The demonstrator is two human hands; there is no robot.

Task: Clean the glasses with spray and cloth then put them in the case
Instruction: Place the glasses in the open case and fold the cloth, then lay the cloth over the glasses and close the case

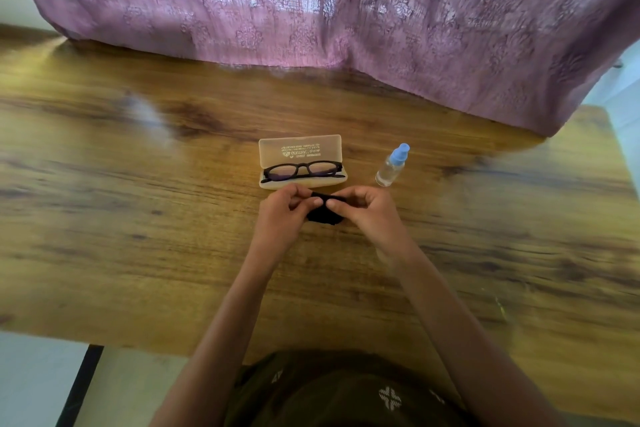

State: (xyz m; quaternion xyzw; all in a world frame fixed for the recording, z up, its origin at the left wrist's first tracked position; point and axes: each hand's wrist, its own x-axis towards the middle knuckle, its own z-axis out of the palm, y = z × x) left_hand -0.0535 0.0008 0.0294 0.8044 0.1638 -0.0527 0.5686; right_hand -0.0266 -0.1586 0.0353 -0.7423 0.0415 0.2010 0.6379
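Black-framed glasses (302, 172) lie folded in the open translucent case (300, 149), whose lid stands up behind them. A small clear spray bottle (391, 168) with a blue cap stands to the right of the case. Just in front of the case, a black cloth (323, 215) is pinched between both hands, partly resting on the table. My left hand (282, 213) grips its left end and my right hand (363, 210) grips its right end. Most of the cloth is hidden by the fingers.
The wooden table (138, 218) stretches wide to the left and right. A pink patterned curtain (329, 10) hangs along the far edge and drapes onto the table at the right. The table's near edge is at my body.
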